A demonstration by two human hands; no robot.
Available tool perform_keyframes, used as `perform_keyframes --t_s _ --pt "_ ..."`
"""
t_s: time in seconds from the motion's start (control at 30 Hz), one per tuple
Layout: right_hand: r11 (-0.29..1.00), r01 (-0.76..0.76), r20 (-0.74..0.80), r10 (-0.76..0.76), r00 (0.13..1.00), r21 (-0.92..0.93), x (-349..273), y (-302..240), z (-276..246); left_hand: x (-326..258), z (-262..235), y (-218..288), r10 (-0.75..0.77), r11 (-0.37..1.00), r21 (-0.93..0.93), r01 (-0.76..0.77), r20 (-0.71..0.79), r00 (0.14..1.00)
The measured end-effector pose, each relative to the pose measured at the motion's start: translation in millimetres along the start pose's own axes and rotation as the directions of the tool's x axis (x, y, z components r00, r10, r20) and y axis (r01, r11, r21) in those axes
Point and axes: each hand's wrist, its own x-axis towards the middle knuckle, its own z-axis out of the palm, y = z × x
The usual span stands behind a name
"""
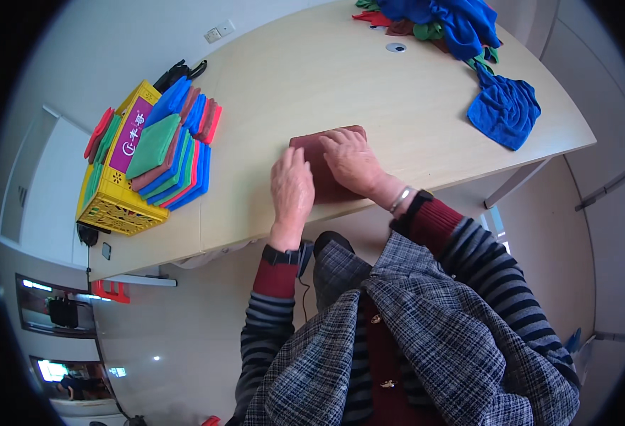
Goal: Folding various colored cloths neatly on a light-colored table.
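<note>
Maroon folded cloth (324, 165) lay square near the pale wooden table (369, 92) edge; my left hand (292, 188) and right hand (351, 160) pressed flat, fingers spread, gripping nothing.

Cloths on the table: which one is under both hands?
The dark red folded cloth at the table's near edge; left hand and right hand press flat on it. The others lie stacked on the yellow crate or piled loose far off.

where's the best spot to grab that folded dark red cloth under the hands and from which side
Probably the near edge of the dark red cloth, which lies almost flush with the table front, so fingers can slide under from the person's side. The cloth is folded flat, with the left hand and right hand pressing on top; a pinch from above looks harder.
</note>
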Motion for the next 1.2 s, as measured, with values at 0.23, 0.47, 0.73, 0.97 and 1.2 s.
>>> perform_keyframes --t_s 0.23,0.47,0.73,0.97,1.2 --pt "0.994 0.009 0.007 -0.008 1.0 -0.109 5 10 34 28 73 -33 0.178 0.971 -0.178 -0.159 0.096 0.979" --pt "0.986 -0.13 0.156 0.146 0.977 -0.107 9 15 23 32 71 -26 0.052 0.99 -0.138 -0.028 0.177 0.983" --pt "0.982 -0.167 0.098 0.175 0.98 -0.09 4 26 24 31 62 -18 0.043 0.991 -0.13 -0.014 0.221 0.974" --pt "0.975 -0.207 0.096 0.214 0.972 -0.085 -2 28 21 22 66 -27 0.015 0.996 -0.091 0.003 0.194 0.981" --pt "0.964 -0.231 0.024 0.236 0.971 -0.129 -25 41 9 11 53 -26 -0.074 0.987 -0.126 0.103 0.221 0.972"
